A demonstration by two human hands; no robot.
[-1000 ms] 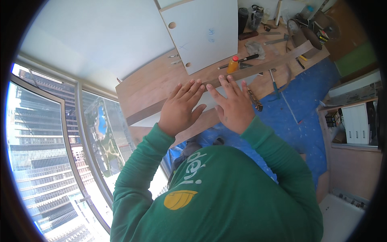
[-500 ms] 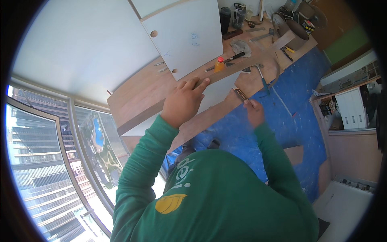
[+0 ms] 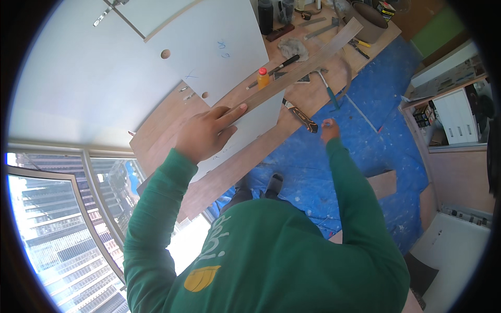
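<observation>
My left hand (image 3: 206, 133) is closed on a long brown wood-grain strip (image 3: 308, 65). This strip slants up to the right over a white panel (image 3: 266, 115) on the wooden workbench. A utility knife (image 3: 301, 117) with a dark and tan handle lies at the bench's near edge, its handle sticking out past it. Just right of that handle, apart from it, is my right hand (image 3: 330, 131), fingers curled and no object visible in them. Behind the strip stands a small orange bottle (image 3: 263, 79) with a red cap.
A hammer (image 3: 329, 88) with a teal handle lies at the bench's right edge. Farther back are a coil of brown edging (image 3: 369, 23), a rag (image 3: 292, 49) and pliers (image 3: 356, 49). A large white board (image 3: 219, 52) leans at the back. Blue sheeting (image 3: 313, 172) covers the floor.
My right hand has let go of the utility knife, which now lies on the bench edge. My left hand has moved left in the picture, and the strip now reaches farther toward the upper right.
</observation>
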